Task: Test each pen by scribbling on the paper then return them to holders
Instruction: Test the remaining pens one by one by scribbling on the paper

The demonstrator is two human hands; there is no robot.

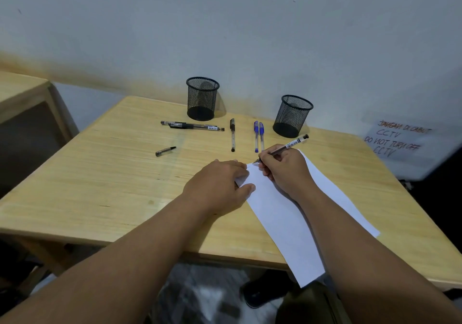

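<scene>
Under the right hand [282, 167], gripping a pen [287, 146], tip touching the paper [280, 213]; beside it, left hand [220, 183] pressing flat, fingers relaxed, on the paper's corner.

2 holders [202, 98] behind 5 pens [232, 135] on table [100, 173]; paper [287, 213] front-right.

Single head-worn wide-angle view, looking forward and down from above the near edge of a pale wooden table [105, 173]. Close over the two bare forearms, which enter from the bottom corners and stretch away from the lens. Facing a plain grey-white wall [225, 23] behind the far table edge. Strong bending of straight lines toward the borders. Floor glimpsed under the near edge at the bottom. No second view for overlap.
</scene>
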